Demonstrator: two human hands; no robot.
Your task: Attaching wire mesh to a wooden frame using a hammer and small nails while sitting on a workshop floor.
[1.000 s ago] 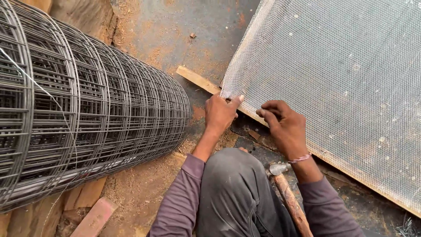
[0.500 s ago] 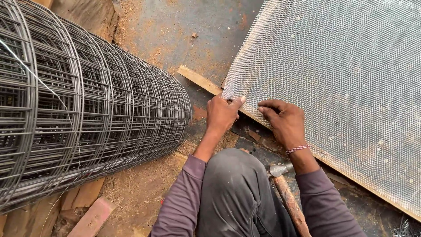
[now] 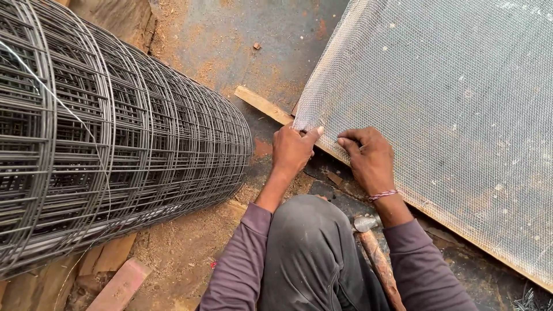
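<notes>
A sheet of fine white wire mesh lies over a wooden frame strip on the ground. My left hand pinches the mesh's near corner with thumb and fingers. My right hand, a thin band at its wrist, presses its fingertips on the mesh edge just right of that corner. The two hands are a few centimetres apart. Below my right forearm a hammer with a wooden handle lies on the ground, untouched. My bent knee in grey trousers fills the lower middle.
A big roll of dark welded wire grid lies on its side at the left. Wooden offcuts and sawdust lie beneath it. Grey stained floor stretches beyond the frame strip.
Both hands have kept their place at the mesh corner; my right hand's fingers have crept slightly toward the left hand. The view has shifted a little.
</notes>
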